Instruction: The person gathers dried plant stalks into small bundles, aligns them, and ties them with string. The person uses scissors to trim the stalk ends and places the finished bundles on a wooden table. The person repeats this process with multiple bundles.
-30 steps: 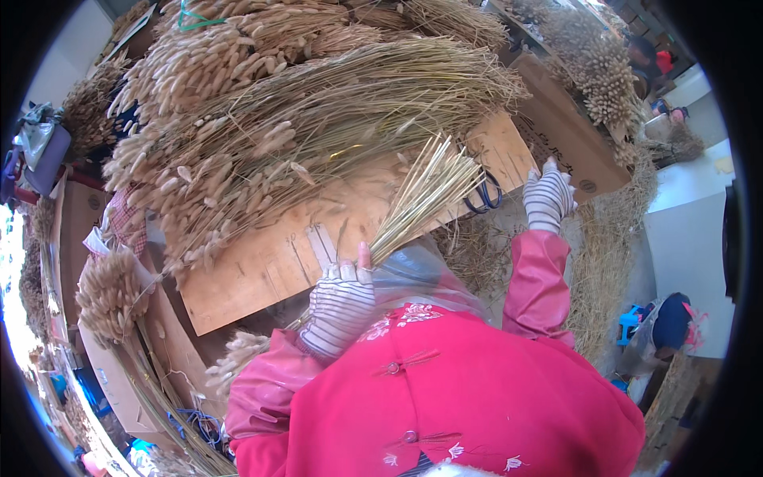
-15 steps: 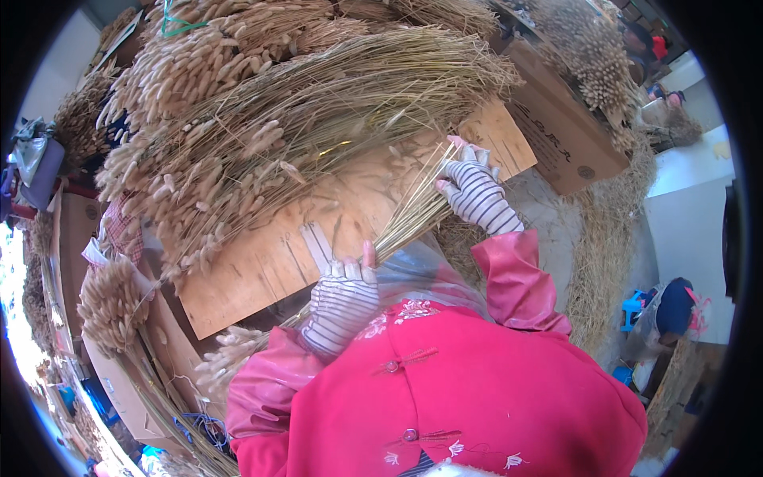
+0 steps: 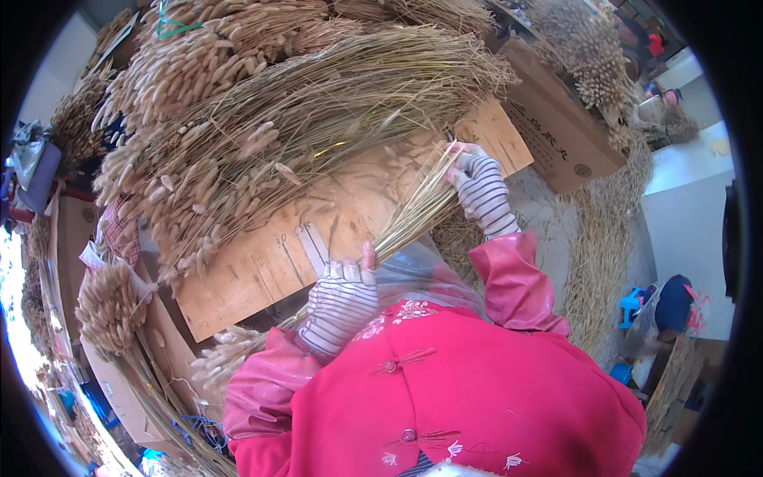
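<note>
A slim bunch of dried grass stems (image 3: 415, 216) slants across my front, its fluffy heads (image 3: 226, 356) poking out at the lower left beneath my left sleeve. My left hand (image 3: 342, 302), in a striped fingerless glove, is wrapped round the middle of the bunch with the thumb up. At the upper cut ends, my right hand (image 3: 481, 187) in a matching glove has its fingertips closed on the stems. Just beyond my hands lies a wooden board (image 3: 230, 290) with marked lines and a pale flat strip (image 3: 312, 245) on it.
A large pile of dried grass (image 3: 318, 111) with fluffy heads covers the board's far side. A cardboard box (image 3: 556, 119) stands at the far right. Another bundle of fluffy grass (image 3: 111, 310) leans at the left. Loose straw (image 3: 604, 262) lies on the floor at right.
My right hand has turned and its fingers have closed in at the stem ends. My left hand keeps its grip in nearly the same place.
</note>
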Tool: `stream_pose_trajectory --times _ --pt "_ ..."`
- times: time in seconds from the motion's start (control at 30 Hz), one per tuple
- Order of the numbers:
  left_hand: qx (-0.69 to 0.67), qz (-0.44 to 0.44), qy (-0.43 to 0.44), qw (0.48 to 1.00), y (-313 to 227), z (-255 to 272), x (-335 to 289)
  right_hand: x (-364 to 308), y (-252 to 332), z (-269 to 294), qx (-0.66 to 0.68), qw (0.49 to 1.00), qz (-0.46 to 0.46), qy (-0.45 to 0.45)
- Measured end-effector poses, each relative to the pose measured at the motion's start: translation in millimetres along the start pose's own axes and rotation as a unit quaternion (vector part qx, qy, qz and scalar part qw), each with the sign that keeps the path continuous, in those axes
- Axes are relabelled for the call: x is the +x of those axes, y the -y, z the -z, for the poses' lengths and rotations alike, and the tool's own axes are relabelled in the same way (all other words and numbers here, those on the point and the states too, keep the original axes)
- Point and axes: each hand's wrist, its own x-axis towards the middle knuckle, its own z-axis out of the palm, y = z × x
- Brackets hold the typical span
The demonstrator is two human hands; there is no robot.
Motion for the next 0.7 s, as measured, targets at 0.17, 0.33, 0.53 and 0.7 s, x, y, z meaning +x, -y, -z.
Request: stream_pose_trajectory --times 0.17,0.33,0.53,0.7 --pt "0.013 0.012 -0.028 0.999 4.2 1.5 -6.2 12.8 -4.0 30.1 -0.274 0.952 -0.128 -0.046" --pt "-0.048 0.035 -0.089 0.994 8.6 4.1 -7.0 -9.9 -0.9 54.1 -0.539 0.757 -0.357 0.099" --pt "-0.427 0.109 -0.104 0.892 22.3 18.2 8.2 -8.9 4.2 54.6 -0.014 0.962 -0.240 0.132" --pt "-0.726 0.193 0.037 0.659 43.5 44.6 16.9 -16.3 31.4 6.9 0.342 0.822 -0.131 0.436"
